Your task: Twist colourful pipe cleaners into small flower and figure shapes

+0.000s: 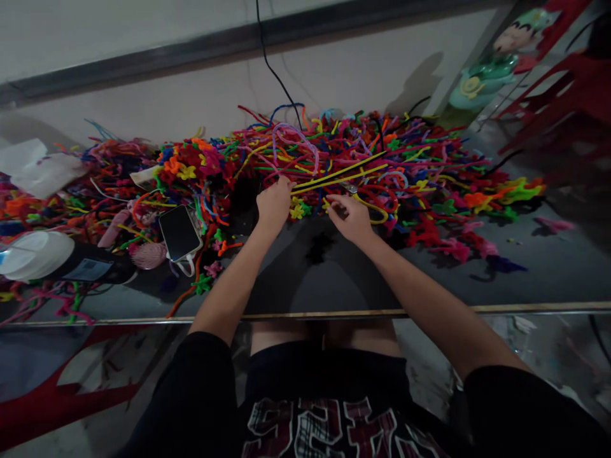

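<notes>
My left hand (pixel 275 207) is closed on yellow pipe cleaners (pixel 341 175), pinched at their left ends. Their long straight stems stretch right over the heap. My right hand (pixel 352 219) is to its right, fingers curled, with a small yellow bit at the fingertips that I cannot make out clearly. Just behind that hand shows a metal tool tip (pixel 351 188); whether it is held is hidden. A yellow loop (pixel 379 218) curves out beside the right hand. Under and beyond both hands spreads a heap of coloured pipe cleaners (pixel 334 143). A yellow pipe-cleaner flower (pixel 298 208) lies between the hands.
Left on the grey table (pixel 443 289) are a phone (pixel 180 233) with a white cable, a pink hairbrush (pixel 149 256), a dark container with a white lid (pixel 41 254) and white tissue (pixel 45 168). A green figure-shaped bottle (pixel 482 89) and red chairs (pixel 563 95) stand right.
</notes>
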Motion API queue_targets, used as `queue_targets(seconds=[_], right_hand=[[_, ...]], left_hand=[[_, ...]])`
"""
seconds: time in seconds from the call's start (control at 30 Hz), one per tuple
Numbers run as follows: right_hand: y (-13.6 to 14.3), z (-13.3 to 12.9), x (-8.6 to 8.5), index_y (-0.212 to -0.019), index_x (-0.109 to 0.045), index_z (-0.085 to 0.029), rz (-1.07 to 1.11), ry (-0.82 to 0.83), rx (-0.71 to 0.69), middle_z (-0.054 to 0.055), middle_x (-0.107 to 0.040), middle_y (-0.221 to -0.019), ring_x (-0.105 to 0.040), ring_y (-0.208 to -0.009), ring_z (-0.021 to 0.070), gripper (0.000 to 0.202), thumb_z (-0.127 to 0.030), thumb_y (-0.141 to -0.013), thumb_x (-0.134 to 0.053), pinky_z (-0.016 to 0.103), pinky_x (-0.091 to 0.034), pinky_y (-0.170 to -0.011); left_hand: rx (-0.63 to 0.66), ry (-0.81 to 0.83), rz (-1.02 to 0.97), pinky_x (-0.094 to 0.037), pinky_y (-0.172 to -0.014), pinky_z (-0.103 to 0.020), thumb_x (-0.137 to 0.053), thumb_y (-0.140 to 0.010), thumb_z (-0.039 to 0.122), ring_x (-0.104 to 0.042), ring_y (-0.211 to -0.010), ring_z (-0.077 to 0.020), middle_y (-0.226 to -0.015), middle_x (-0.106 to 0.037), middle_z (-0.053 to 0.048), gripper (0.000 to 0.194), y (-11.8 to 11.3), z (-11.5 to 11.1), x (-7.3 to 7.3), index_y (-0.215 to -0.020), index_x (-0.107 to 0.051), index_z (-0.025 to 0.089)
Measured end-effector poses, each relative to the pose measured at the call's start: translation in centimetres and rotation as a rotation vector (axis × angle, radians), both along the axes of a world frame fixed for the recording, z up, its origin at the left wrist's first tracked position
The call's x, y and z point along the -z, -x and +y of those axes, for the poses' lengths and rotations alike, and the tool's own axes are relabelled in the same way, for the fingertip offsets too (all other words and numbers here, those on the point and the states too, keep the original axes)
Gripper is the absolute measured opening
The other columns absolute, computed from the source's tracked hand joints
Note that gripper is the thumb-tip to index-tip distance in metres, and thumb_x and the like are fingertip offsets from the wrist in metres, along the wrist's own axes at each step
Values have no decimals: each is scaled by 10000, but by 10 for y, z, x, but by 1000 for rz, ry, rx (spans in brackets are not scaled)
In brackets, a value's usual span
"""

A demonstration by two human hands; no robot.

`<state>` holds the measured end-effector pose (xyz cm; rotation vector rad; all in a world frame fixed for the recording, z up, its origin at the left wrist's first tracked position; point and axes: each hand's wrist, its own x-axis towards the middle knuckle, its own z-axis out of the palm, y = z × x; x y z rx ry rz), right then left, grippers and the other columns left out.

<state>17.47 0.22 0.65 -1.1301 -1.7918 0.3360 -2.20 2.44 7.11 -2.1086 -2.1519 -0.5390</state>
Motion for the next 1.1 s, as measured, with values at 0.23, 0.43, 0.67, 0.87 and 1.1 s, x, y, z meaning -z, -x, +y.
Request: queue_targets(seconds=[0.23,0.43,0.67,0.87,1.1], right_hand=[[3,-1,-3,-1019,-677,-200,-87,71,-29,70,-705,-914,-644,-807,194,269,-350,-874,-508,343,-512,-751],[0,-9,-7,-1269,-529,-186,-47,-160,184,150,-617,-1122,-598,-1034,254,448,-436,-941,-354,407,-508,-814],[-23,-11,0,-1086,-674,-291,-361,-309,164,106,-614,-1107,-536,-1154,323,449,-598,-882,-417,500,-381,-991],[-18,-12,-10,-1135,-662,-318,-450,-272,-24,73,-643,-1142,-575,-1111,269,354,-486,-915,-442,447,-410,-965],[-4,-14,-22,-1263,-576,-329,-510,-225,-38,47,-653,-1170,-525,-1201,243,377,-405,-963,-361,441,-338,-1029]], left_hand=[[-85,-172,-139,-394,-622,-260,-362,-960,425,-648,-740,-218,-628,-614,-86,387,19,10,5,-974,-596,117],[254,-10,-586,-364,-561,-227,-406,-946,438,-579,-577,-136,-512,-536,-7,348,-4,-20,-13,-786,-569,175],[738,542,-1370,-189,-343,-190,-487,-797,692,-232,-276,-41,-332,-321,92,525,-27,-44,14,-644,-419,194],[416,545,-1530,-146,-325,-167,-463,-895,547,-194,-278,-27,-338,-279,109,439,-27,-29,35,-654,-393,186],[575,566,-1414,-186,-331,-165,-520,-851,560,-247,-268,-29,-340,-339,99,436,-30,-33,43,-658,-448,176]])
